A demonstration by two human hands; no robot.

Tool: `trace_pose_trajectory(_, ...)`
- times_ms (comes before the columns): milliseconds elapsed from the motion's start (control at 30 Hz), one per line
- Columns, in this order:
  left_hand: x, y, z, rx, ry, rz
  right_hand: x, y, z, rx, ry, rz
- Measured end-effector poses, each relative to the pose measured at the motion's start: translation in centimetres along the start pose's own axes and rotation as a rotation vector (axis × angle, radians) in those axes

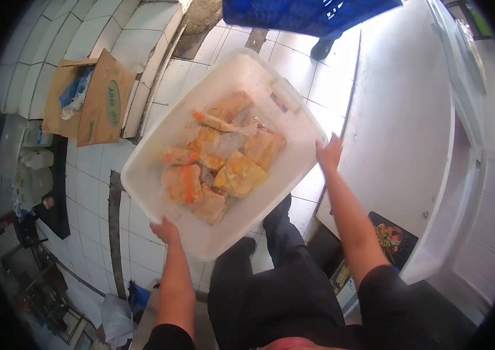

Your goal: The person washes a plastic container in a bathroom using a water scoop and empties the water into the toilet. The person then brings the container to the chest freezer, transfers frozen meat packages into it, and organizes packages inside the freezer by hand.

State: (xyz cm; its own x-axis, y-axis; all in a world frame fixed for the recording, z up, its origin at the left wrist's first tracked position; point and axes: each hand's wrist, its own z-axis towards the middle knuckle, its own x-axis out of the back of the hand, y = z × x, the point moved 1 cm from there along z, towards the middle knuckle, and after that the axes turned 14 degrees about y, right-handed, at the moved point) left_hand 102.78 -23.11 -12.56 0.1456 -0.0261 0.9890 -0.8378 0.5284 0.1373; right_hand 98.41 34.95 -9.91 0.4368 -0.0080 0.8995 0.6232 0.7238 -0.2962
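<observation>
A large white plastic tub [192, 236] hangs tilted in front of me above the tiled floor, held at both sides. My left hand [166, 231] grips its rim at the lower left, fingers curled around the edge. On the right side, my right hand [329, 153] is closed on the opposite rim. Inside lie several plastic-wrapped packs of orange-yellow food [240, 175], some banded with orange tape [188, 184]. What the packs contain I cannot make out exactly. The fingers under the rim are partly hidden.
A blue crate [306, 14] is at the top, with a dark shoe [321, 49] beneath it. An opened cardboard box [104, 99] stands by the tiled wall at left. A white chest freezer [402, 116] runs along the right. Plastic jugs [37, 169] sit at far left.
</observation>
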Motion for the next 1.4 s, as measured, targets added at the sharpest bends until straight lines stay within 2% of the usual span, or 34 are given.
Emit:
trace_pose_trajectory(67, 0.4, -2.0, -0.1, 0.04, -0.026, -0.041, -3.6, 0.1, 2.8, -0.064, -0.222, 0.197)
trace_pose_trajectory(133, 1.1, -4.8, 0.6, -0.123, 0.048, 0.092, -6.4, 0.1, 2.0, -0.337, -0.748, 0.351)
trace_pose_trajectory(167, 0.1, -7.2, 1.6, -0.209, 0.061, 0.043, -5.5, -0.3, -0.6, -0.354, -0.77, 0.32)
trace_pose_trajectory(233, 0.1, -9.4, 3.7, -0.198, 0.06, 0.105, -4.0, -3.9, -2.9, -0.225, -0.631, -0.021)
trace_pose_trajectory(333, 0.5, -12.6, 6.2, -0.183, 0.102, 0.125, -5.3, -1.3, -8.0, -0.17, -0.565, 0.026)
trace_pose_trajectory(400, 0.1, -14.5, 7.9, -0.186, 0.119, 0.091, -2.1, -3.4, -10.7, -0.14, -0.554, 0.015)
trace_pose_trajectory(500, 1.0, -18.1, 10.8, -0.236, 0.132, 0.17, -0.2, -4.5, -15.0, -0.15, -0.658, 0.077)
trace_pose_trajectory(567, 1.8, -20.2, 12.2, -0.154, 0.031, 0.183, 0.5, -4.9, -17.6, -0.109, -0.693, 0.167)
trace_pose_trajectory(667, 2.5, -24.8, 14.7, -0.164, -0.018, 0.209, 1.1, -6.1, -21.9, -0.058, -0.754, 0.23)
trace_pose_trajectory(700, 2.2, -27.5, 16.1, -0.188, -0.021, 0.225, 2.1, -7.5, -22.6, -0.11, -0.815, 0.218)
trace_pose_trajectory(733, 1.3, -30.8, 17.9, -0.145, -0.121, 0.416, 3.0, -9.1, -23.2, -0.16, -0.881, 0.214)
trace_pose_trajectory(767, 1.4, -31.4, 19.4, -0.102, -0.206, 0.601, 2.8, -9.7, -24.5, -0.148, -0.893, 0.246)
trace_pose_trajectory(833, 6.5, -25.2, 13.8, -0.114, 0.015, 0.666, 2.5, -10.8, -27.0, -0.143, -0.912, 0.34)
trace_pose_trajectory(900, 7.2, -23.3, 10.6, -0.173, 0.128, 0.558, 1.9, -11.6, -29.3, -0.149, -1.008, 0.435)
trace_pose_trajectory(933, 8.2, -19.8, 7.4, -0.221, 0.138, 0.477, 1.7, -11.9, -29.9, -0.147, -1.084, 0.474)
trace_pose_trajectory(967, 9.5, -15.9, 3.2, -0.273, 0.145, 0.39, 1.7, -12.1, -31.3, -0.129, -1.064, 0.501)
trace_pose_trajectory(1000, 9.4, -13.1, -0.1, -0.386, 0.114, 0.169, 2.6, -12.5, -31.8, -0.106, -1.034, 0.525)
trace_pose_trajectory(1067, 10.4, -6.1, -7.7, -0.668, 0.094, -0.303, 7.3, -13.0, -29.3, -0.263, -0.818, 0.594)
trace_pose_trajectory(1100, 10.3, -2.9, -10.6, -0.748, 0.009, -0.259, 9.8, -12.5, -26.7, -0.342, -0.699, 0.68)
trace_pose_trajectory(1133, 10.2, 0.8, -14.9, -0.777, -0.014, -0.4, 12.6, -11.0, -23.4, -0.407, -0.572, 0.763)
trace_pose_trajectory(1167, 10.7, 4.8, -19.8, -0.801, -0.041, -0.543, 15.7, -8.4, -19.5, -0.568, -0.465, 0.909)
trace_pose_trajectory(1200, 12.7, 9.5, -24.6, -0.832, -0.173, -0.633, 19.9, -5.3, -14.8, -0.723, -0.355, 1.06)
trace_pose_trajectory(1233, 15.2, 14.4, -29.4, -0.868, -0.31, -0.714, 25.4, -2.0, -9.0, -0.7, -0.092, 0.986)
trace_pose_trajectory(1267, 17.5, 18.5, -34.2, -0.899, -0.43, -0.929, 29.9, 1.3, -4.5, -0.78, 0.159, 1.01)
trace_pose_trajectory(1300, 20.8, 22.6, -38.8, -1.004, -0.507, -0.981, 34.0, 5.3, -0.5, -0.669, 0.422, 0.927)
trace_pose_trajectory(1367, 25.9, 29.4, -47.6, -1.161, -0.679, -1.048, 39.8, 13.5, 5.5, -0.714, 0.675, 0.661)
trace_pose_trajectory(1400, 28.6, 32.5, -51.9, -1.236, -0.728, -1.1, 41.6, 16.4, 8.4, -0.784, 0.744, 0.625)
